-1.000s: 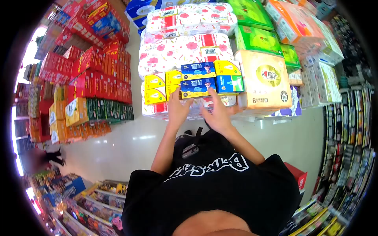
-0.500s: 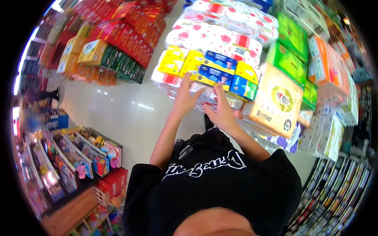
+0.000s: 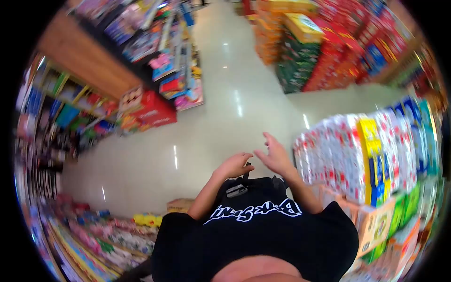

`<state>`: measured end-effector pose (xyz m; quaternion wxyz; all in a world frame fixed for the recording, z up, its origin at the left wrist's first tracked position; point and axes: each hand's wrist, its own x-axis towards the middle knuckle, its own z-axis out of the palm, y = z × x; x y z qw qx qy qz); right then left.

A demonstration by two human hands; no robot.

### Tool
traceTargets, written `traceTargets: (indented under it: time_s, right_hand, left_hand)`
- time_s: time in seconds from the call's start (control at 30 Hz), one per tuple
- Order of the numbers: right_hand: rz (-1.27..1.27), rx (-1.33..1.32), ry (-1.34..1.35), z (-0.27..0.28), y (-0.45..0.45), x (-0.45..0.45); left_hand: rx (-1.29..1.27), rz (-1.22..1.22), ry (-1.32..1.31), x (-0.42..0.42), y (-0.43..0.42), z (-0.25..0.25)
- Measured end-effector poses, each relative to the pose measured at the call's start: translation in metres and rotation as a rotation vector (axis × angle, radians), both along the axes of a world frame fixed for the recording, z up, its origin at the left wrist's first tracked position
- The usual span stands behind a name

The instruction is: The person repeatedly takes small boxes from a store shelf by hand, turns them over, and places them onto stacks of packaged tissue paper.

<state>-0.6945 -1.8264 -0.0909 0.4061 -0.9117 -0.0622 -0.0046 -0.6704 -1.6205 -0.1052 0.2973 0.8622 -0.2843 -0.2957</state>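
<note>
My left hand [image 3: 235, 165] is held out in front of my body over the floor, fingers loosely bent and thumb apart, holding nothing. Close beside it is my right hand [image 3: 275, 155], its thumb and fingers spread and also without anything in them. A small gap separates the two hands. Nearest to my right hand is a stack of white and red wrapped paper packs [image 3: 324, 155]. Yellow and blue boxes [image 3: 376, 160] lie in a row on top of that stack. A black bag with a grey part [image 3: 236, 190] shows below my hands at my waist.
Shiny floor [image 3: 211, 127] spreads ahead. Red boxes [image 3: 333, 61] and dark green boxes [image 3: 299, 61] are stacked at the far right. A toy display [image 3: 174, 70] and a red carton [image 3: 152, 110] stand at the left. Orange and green packs [image 3: 404, 207] are at the lower right.
My view has turned left, so the paper packs and boxes now lie at the right. Both hands have come away from the yellow and blue boxes and are over the floor.
</note>
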Motion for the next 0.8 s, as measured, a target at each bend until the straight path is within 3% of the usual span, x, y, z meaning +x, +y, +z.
traceTargets:
  time_s: [0.13,0.17,0.23,0.37,0.43,0.57,0.6,0.63,0.8]
  right_hand:
    - [0.459,0.122,-0.019,0.016,0.136,0.029]
    - [0.530,0.181,0.049,0.019,0.162,0.034]
    - [0.675,0.274,0.191,0.024,0.208,0.043]
    - [0.910,0.038,0.262,0.011,0.288,0.068]
    - [1.001,0.016,0.251,0.003,0.327,0.079]
    - [1.101,-0.052,0.378,0.023,0.420,0.116]
    - [1.117,-0.004,0.342,0.010,0.443,0.125]
    - [1.125,0.019,0.318,-0.004,0.465,0.135]
    - [1.176,0.189,0.150,-0.018,0.593,0.199]
  left_hand:
    - [-0.198,0.416,-0.220,-0.025,0.119,-0.026]
    - [-0.233,0.522,-0.160,-0.030,0.138,-0.009]
    - [-0.296,0.691,-0.079,-0.045,0.181,-0.021]
    - [-0.237,0.923,-0.050,-0.063,0.244,-0.020]
    - [-0.316,1.017,0.061,-0.062,0.277,-0.013]
    - [-0.390,1.144,0.050,-0.042,0.339,-0.019]
    - [-0.432,1.151,-0.070,-0.031,0.357,-0.037]
    - [-0.399,1.175,-0.100,-0.025,0.374,-0.052]
    - [-0.137,1.217,-0.165,0.036,0.491,-0.023]
